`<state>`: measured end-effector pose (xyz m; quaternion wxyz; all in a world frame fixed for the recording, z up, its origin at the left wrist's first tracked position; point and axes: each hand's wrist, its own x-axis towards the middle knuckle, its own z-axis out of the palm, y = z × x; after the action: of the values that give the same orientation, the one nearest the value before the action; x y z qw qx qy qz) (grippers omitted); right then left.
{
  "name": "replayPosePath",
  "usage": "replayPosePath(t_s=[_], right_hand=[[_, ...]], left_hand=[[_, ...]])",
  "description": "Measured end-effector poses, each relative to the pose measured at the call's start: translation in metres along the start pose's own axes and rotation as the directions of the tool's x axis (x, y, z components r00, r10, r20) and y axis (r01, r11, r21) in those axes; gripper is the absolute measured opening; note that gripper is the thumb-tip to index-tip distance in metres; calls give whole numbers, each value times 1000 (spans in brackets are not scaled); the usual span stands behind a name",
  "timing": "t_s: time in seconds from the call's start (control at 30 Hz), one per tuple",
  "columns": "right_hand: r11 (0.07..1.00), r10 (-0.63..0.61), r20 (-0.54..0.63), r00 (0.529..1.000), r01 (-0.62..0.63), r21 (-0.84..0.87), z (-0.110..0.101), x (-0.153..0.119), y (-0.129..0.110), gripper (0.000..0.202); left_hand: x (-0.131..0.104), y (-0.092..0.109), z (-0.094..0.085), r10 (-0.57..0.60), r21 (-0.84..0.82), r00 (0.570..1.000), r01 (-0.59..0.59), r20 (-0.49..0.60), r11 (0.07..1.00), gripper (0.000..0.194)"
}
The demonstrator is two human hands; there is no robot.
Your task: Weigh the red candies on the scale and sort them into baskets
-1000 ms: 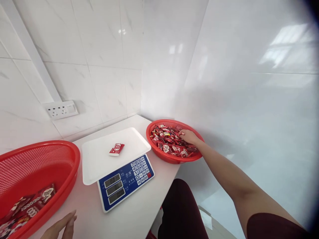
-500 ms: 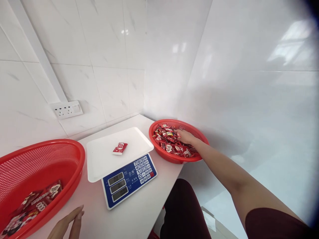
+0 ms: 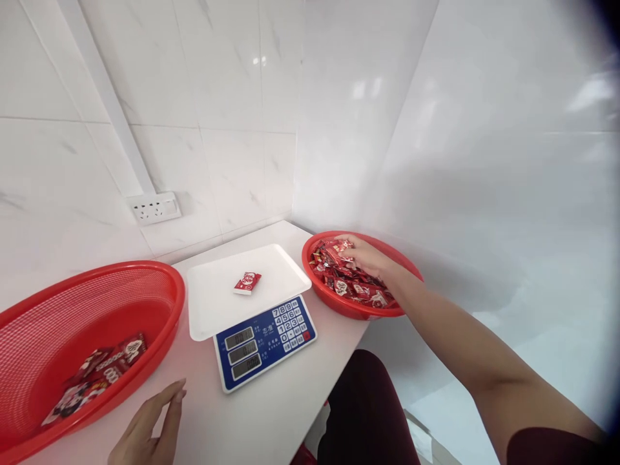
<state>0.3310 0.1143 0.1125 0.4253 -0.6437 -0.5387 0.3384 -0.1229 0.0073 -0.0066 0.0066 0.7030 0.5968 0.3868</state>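
At two o'clock of the blue-and-white plastic scale (image 3: 265,343), my right hand (image 3: 371,257) has come up toward the far rim of the round red plastic basket (image 3: 349,310), above its glossy red packets (image 3: 341,286), its fingers now narrowed around what looks like at least one red-and-white packet (image 3: 340,249). That makes the picking-out look nearly done, I judge, though the lone red packet (image 3: 248,283) on the flat white tray (image 3: 213,307) has gained no company. Toward eight o'clock, my left hand (image 3: 150,423) stays pinched narrow, seemingly empty.
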Motion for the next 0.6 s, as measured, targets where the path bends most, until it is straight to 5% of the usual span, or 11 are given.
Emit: replayPosePath(t_s=[0.17,0.27,0.43,0.6], right_hand=[[967,-62,241,969,-1,255,57,-1,-32,45],[994,-61,290,955,31,106,88,1,-37,50],[947,-116,179,977,163,-278,118,3,-34,54],[966,-144,265,954,193,-172,130,9,-44,57]], left_hand=[[1,15,-7,-72,-43,997,72,-2,997,21],[0,18,-8,-90,-70,996,91,17,993,22],[-1,18,-8,-126,-101,992,129,29,987,27],[-3,22,-7,-106,-133,993,111,47,985,26]])
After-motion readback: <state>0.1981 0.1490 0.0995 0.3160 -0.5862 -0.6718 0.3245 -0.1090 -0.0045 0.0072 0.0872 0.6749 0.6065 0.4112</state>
